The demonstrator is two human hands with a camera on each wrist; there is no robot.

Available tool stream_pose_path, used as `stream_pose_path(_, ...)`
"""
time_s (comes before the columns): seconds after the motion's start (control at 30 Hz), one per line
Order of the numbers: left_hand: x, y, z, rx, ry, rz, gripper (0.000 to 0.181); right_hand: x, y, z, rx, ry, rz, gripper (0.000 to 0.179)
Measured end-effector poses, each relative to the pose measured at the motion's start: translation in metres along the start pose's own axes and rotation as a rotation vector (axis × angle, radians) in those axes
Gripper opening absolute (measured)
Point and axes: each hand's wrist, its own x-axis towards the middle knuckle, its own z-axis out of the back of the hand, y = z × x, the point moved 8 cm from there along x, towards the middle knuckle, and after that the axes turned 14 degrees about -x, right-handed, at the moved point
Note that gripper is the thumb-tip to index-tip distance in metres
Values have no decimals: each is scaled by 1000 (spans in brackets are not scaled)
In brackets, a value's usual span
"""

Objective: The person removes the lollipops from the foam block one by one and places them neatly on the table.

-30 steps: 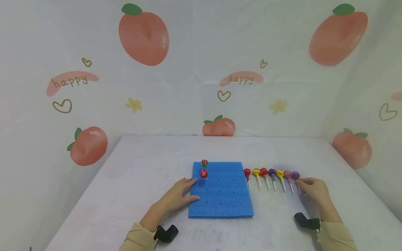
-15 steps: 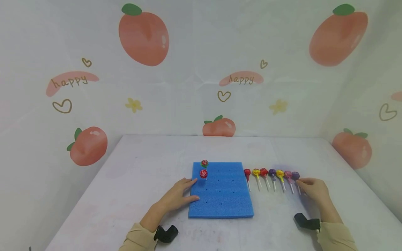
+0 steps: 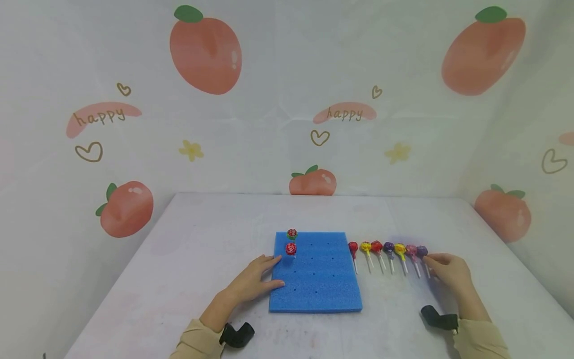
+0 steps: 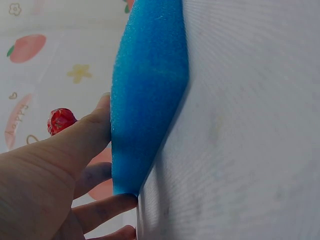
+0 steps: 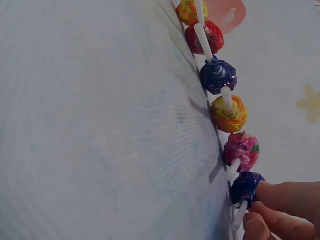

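Observation:
My left hand (image 3: 253, 279) rests on the left edge of a blue foam board (image 3: 332, 299), its fingers extended; in the left wrist view the thumb and fingers touch the board's side. Two lollipops stand upright in the board's left column: a red-and-green one (image 3: 292, 233) at the back and a red one (image 3: 291, 248) in front of it. At the right end of a row of lollipops, my right hand (image 3: 450, 271) pinches a dark purple lollipop (image 5: 245, 187) just below its wrapped head. A pink lollipop (image 5: 242, 151) lies beside that one.
Left of the pink lollipop lie a yellow lollipop (image 3: 400, 249), a purple one (image 3: 388, 247), a red one (image 3: 376, 246), another yellow one (image 3: 365, 247) and a dark red one (image 3: 353, 247) near the board. Several small holes dot the foam. A printed cloth wall (image 3: 251, 164) stands behind the table.

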Motion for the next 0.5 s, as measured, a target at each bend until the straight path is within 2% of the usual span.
stream_pose_path(0.27,1,0,0,6,-4,-6,68,-4,5,2,25,0,-20,60)
stream_pose_path(0.5,1,0,0,13,-5,1,68,-10,27,7,-22,-73,54,55)
